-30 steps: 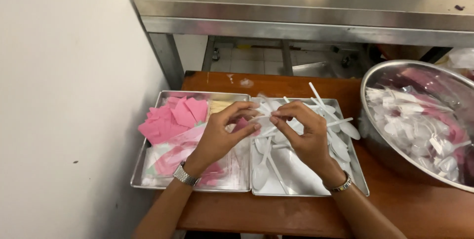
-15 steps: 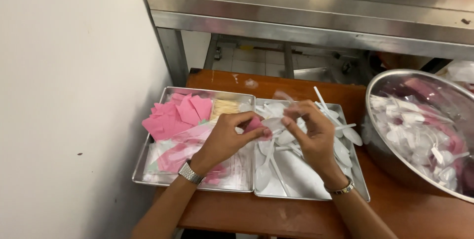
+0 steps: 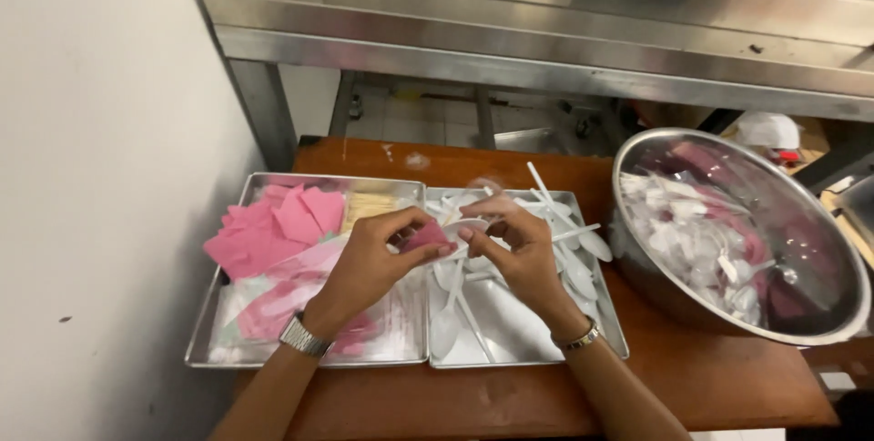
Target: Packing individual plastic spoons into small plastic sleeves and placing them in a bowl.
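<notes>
Bare forearms; a metal watch on the left wrist, a bracelet on the right.

Left hand and right hand meet at centre, fingers curled and pinched together, palms facing inward, wrists bent.

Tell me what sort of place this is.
Probably a food-service kitchen: stainless steel shelving, metal trays of white plastic spoons and pink napkins, and a big steel bowl of wrapped sets.

We count two steel trays, one large steel bowl, two hands, two wristwatches, one wooden tabletop.
</notes>
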